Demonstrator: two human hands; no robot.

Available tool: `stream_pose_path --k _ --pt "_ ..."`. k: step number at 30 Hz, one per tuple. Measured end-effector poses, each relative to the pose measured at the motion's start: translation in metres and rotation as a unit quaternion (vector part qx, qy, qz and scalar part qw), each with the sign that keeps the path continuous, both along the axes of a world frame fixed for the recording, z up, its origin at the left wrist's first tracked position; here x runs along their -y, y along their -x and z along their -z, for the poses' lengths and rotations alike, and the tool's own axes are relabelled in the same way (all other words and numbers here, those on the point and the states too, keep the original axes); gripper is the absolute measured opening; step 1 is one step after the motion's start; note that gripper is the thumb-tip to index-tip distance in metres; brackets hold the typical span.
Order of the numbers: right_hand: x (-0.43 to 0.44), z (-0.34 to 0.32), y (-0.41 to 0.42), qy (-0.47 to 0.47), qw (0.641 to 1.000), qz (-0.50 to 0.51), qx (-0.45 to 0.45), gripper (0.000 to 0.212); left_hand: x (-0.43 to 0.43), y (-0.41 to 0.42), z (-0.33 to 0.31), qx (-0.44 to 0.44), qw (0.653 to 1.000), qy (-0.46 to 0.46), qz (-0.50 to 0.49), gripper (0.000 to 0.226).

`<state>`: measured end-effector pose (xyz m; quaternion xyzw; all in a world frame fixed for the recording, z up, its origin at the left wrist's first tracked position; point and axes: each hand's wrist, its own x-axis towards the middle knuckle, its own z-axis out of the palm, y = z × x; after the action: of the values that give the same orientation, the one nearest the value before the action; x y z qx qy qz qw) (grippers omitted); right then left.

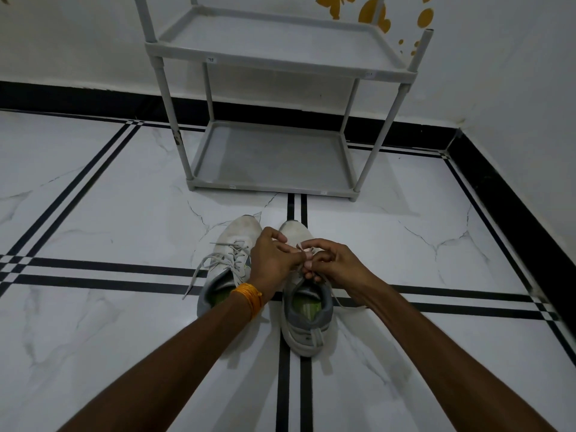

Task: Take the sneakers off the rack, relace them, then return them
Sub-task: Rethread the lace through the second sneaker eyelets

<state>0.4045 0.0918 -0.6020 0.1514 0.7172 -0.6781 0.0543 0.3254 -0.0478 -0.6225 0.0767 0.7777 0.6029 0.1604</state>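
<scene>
Two white and grey sneakers stand side by side on the floor, toes pointing at the rack. The left sneaker (230,244) has loose laces trailing off to its left. Over the right sneaker (307,319) my left hand (271,260) and my right hand (333,261) meet, both pinching its white lace (300,248) above the tongue. Another end of that lace trails on the floor to the right. My hands hide most of the eyelets. The grey rack (277,62) stands just beyond the sneakers, against the wall, with nothing on its two visible shelves.
White marble floor tiles with black inlay stripes (109,269) surround the sneakers. A black skirting (511,201) runs along the white walls, which meet in a corner at the right. An orange thread band sits on my left wrist (249,296).
</scene>
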Motion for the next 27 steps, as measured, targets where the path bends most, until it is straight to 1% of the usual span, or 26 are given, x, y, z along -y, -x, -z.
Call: stream_pose_path --k 2,4,6,7,10,13,17,19,21,22,25,27 --pt "0.000 0.001 -0.001 -0.006 1.000 0.000 -0.005 0.032 0.000 0.004 0.001 0.067 0.997 -0.010 0.038 0.056" --pt "0.000 0.001 0.000 -0.026 1.000 -0.006 -0.010 0.031 0.000 0.006 0.000 0.106 0.986 -0.029 0.124 0.038" --pt "0.002 0.000 0.000 -0.051 0.999 -0.009 -0.015 0.032 0.000 0.006 -0.001 0.085 0.980 -0.027 0.177 0.018" --pt "0.004 -0.001 0.000 -0.060 0.998 -0.009 -0.017 0.032 -0.001 0.006 -0.001 0.069 0.981 -0.021 0.181 0.015" --pt "0.008 -0.002 -0.002 -0.072 0.997 -0.008 -0.024 0.033 -0.001 0.003 0.003 0.021 0.988 -0.020 0.153 0.014" --pt "0.010 -0.003 -0.005 -0.062 0.997 0.000 -0.035 0.033 -0.001 -0.002 0.010 -0.025 0.994 -0.017 0.107 0.016" --pt "0.009 0.000 -0.011 -0.015 0.998 0.041 -0.043 0.033 0.001 -0.007 0.014 -0.040 0.994 -0.040 0.097 0.012" --pt "0.008 0.003 -0.012 -0.007 0.997 0.061 -0.042 0.027 0.003 -0.008 0.012 -0.089 0.989 -0.026 0.115 0.007" --pt "0.008 0.004 -0.012 -0.011 0.996 0.075 -0.038 0.022 0.007 -0.006 0.006 -0.139 0.979 0.000 0.149 0.010" --pt "0.008 0.004 -0.013 -0.011 0.996 0.079 -0.035 0.020 0.010 -0.005 0.003 -0.146 0.974 0.010 0.171 0.012" --pt "0.009 0.005 -0.012 -0.016 0.997 0.067 -0.024 0.018 0.019 0.003 -0.001 -0.113 0.966 0.011 0.231 0.016" --pt "0.010 0.007 -0.010 -0.040 0.997 0.054 -0.025 0.016 0.020 0.006 -0.002 -0.122 0.963 0.018 0.241 0.016"
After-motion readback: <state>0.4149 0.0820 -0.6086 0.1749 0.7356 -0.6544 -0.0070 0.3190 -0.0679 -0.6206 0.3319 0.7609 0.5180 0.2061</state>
